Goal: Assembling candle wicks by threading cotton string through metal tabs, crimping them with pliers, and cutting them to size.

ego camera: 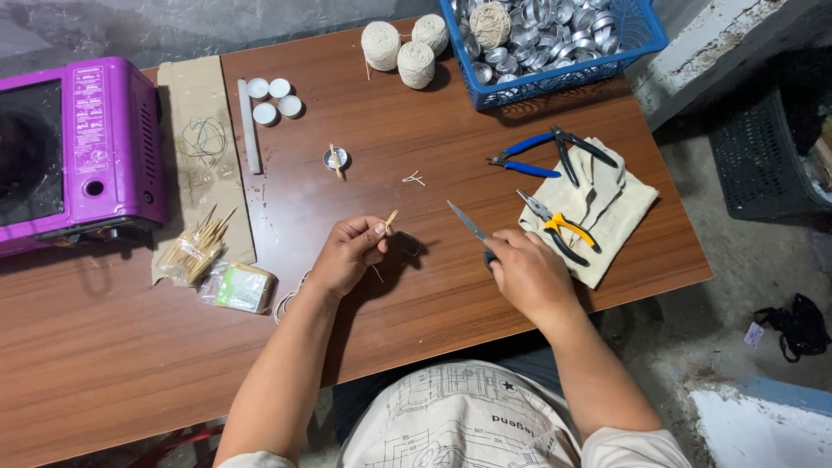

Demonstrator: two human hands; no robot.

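Observation:
My left hand [351, 253] pinches a short wooden stick [391, 218] above the brown table [416, 130], near a small dark cup [409, 243]. My right hand [523, 270] grips the handle of a knife [470, 223], blade pointing up and left toward the stick. The two hands are a short gap apart at the table's front middle.
A purple countertop appliance [74, 147] stands at left, beside cardboard [201, 143] with loose sticks [196, 247]. White candles [273, 97], a small metal cup [335, 158], twine balls [407, 48], a blue basket [563, 82] of metal cups, blue pliers [550, 153], yellow pliers [559, 227] on cloth.

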